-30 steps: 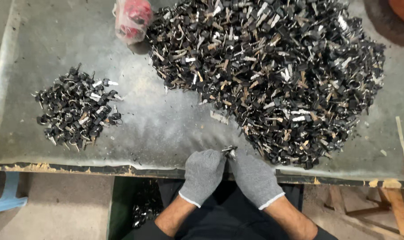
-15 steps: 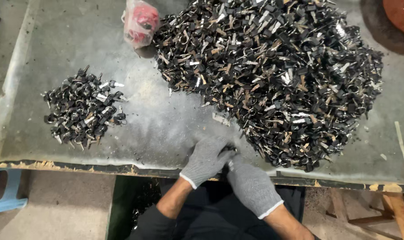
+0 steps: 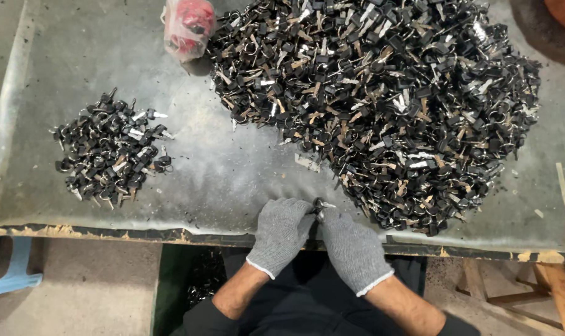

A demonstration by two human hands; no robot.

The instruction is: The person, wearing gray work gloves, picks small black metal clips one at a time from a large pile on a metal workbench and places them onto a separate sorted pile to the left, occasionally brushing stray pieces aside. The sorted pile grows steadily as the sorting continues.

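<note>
Left hand point(image 3: 282, 233) back beside right hand point(image 3: 352, 249).

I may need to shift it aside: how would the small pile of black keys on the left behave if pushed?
The small pile looks loose, so it would probably spread rather than slide whole. Rings likely snag neighbours, dragging clumps. Flat pieces seem unlikely to roll.
</note>
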